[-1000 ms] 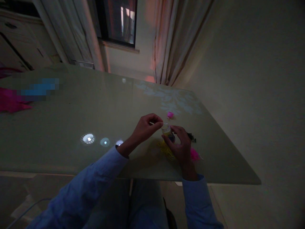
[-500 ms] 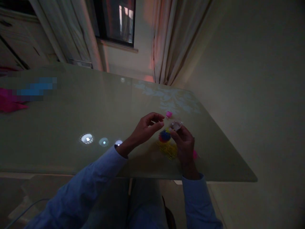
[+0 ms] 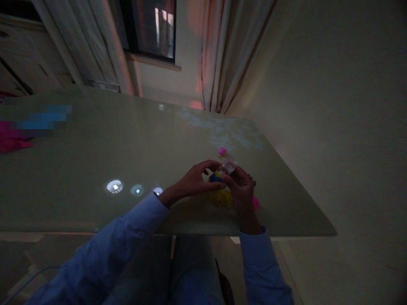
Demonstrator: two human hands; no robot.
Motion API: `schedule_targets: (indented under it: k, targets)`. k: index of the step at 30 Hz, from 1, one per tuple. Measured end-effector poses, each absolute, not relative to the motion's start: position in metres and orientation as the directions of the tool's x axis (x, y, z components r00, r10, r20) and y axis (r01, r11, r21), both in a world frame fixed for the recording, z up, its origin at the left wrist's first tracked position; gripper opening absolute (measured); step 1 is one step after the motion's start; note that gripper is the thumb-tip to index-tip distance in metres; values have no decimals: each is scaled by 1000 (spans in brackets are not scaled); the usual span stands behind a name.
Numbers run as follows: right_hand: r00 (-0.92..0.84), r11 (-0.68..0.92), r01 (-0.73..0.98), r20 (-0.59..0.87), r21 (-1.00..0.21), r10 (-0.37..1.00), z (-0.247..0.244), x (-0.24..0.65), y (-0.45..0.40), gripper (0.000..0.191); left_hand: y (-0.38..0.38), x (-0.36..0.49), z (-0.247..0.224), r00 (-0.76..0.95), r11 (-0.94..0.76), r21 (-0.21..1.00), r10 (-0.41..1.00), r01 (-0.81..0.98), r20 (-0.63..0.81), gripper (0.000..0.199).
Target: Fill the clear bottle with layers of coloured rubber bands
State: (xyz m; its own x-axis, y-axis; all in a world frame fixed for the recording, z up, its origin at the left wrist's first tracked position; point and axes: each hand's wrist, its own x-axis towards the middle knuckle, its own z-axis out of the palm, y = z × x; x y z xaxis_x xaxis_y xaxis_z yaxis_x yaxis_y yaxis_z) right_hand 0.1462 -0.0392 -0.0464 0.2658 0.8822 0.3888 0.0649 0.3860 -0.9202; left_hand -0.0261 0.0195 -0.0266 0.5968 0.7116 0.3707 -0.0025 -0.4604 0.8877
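My right hand (image 3: pixel 242 186) is closed on a small clear plastic piece (image 3: pixel 229 166), held up above the table; its exact kind is too dim to make out. My left hand (image 3: pixel 199 178) reaches in from the left, thumb and fingers apart, fingertips close to the plastic piece. Between them shows a round bundle of blue and yellow strands (image 3: pixel 216 176), partly covered by the left thumb; I cannot tell whether the hand touches it. Just below lies a loose heap of yellow strands (image 3: pixel 221 199), partly behind my right hand.
A small pink object (image 3: pixel 221 151) lies beyond my hands, and another pink item (image 3: pixel 255 202) sits right of my right wrist. Pink cloth-like material (image 3: pixel 14 144) is at the table's far left. The glass-like tabletop (image 3: pixel 79 169) ends close to the right wall.
My left hand has moved right and slightly down, its thumb now in front of the blue bundle and its fingers beside the plastic piece. My right hand still holds that piece.
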Motion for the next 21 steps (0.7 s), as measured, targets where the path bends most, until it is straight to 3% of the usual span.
schedule_targets:
  k: [8,16,21]
  targets:
    - [243,394,104,408,-913,880,-42,146,-42,36,16,-27,-24,577,-436,898,722,-48,382,63]
    - [257,366,57,367,-929,894,-43,146,-42,42,19,-28,-25,571,-391,920,752,-15,329,47]
    - [317,393,117,409,-912,856,-46,149,-38,51,21,-30,-25,526,-390,921,785,7,328,42]
